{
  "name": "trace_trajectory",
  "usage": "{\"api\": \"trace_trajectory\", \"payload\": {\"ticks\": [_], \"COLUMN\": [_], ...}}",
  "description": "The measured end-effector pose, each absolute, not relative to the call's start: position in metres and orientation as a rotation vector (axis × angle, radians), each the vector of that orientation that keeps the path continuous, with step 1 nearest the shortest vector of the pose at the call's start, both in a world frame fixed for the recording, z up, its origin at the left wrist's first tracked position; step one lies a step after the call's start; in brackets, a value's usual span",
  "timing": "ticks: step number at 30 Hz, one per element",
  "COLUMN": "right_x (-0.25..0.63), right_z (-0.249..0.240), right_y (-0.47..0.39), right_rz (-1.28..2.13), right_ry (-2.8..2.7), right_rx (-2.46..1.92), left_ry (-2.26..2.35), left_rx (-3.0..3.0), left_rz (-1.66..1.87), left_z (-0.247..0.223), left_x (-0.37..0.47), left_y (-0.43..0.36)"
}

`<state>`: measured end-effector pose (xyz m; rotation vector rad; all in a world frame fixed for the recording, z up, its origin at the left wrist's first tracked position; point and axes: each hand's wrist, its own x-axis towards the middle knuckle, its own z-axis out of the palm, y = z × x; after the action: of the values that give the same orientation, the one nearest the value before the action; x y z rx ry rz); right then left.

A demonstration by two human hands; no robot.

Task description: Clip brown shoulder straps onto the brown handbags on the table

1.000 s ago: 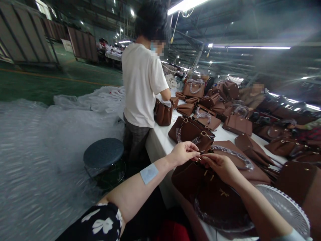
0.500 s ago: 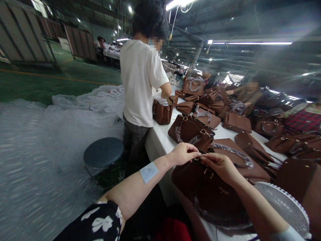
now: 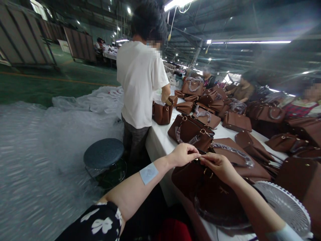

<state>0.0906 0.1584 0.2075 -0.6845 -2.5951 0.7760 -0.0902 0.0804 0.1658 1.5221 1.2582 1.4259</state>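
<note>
A brown handbag (image 3: 218,197) with gold fittings lies at the near edge of the table, its plastic-wrapped handle hanging toward me. Over its top edge my left hand (image 3: 183,154) pinches with thumb and forefinger. Fingertip to fingertip with it, my right hand (image 3: 217,164) is pinched too, close to a gold ring on the bag. Whatever small part sits between the fingers is hidden by them. Just beyond my hands stands another brown handbag (image 3: 188,132) with wrapped handles.
A round stool (image 3: 103,153) stands left of the white-covered table (image 3: 160,144). A co-worker in a white shirt (image 3: 140,83) handles a bag ahead. Clear plastic sheeting (image 3: 50,160) is heaped at left. A ribbed clear dish (image 3: 286,204) lies at right, near several brown bags.
My hands stay almost still, pinched at the bag's top. The co-worker ahead leans slightly left. Across the table, people at right have shifted, and a bag there has moved.
</note>
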Motion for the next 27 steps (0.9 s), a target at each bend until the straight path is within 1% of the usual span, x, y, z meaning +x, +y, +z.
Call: {"api": "trace_trajectory", "payload": {"ticks": [7,15,19,22,25,27], "right_x": [0.089,0.082,0.089,0.127,0.197,0.247], "right_z": [0.206,0.195,0.206,0.222,0.229,0.220], "right_y": [0.160,0.157,0.144,0.135,0.132,0.131], "right_rz": [0.602,0.427,0.372,0.338,0.244,0.222], "right_ry": [-2.741,-2.769,-2.688,-2.456,-2.082,-1.877], "right_rx": [-0.608,-0.603,-0.633,-0.693,-0.976,-1.185], "left_ry": [1.367,1.534,1.509,1.504,1.579,1.620], "left_rx": [1.615,1.748,1.785,1.700,1.552,1.497], "left_rz": [1.437,1.413,1.387,1.438,1.529,1.592], "left_z": [0.162,0.163,0.163,0.157,0.146,0.138], "left_x": [-0.085,-0.083,-0.083,-0.091,-0.101,-0.105], "left_y": [0.083,0.080,0.077,0.071,0.066,0.065]}}
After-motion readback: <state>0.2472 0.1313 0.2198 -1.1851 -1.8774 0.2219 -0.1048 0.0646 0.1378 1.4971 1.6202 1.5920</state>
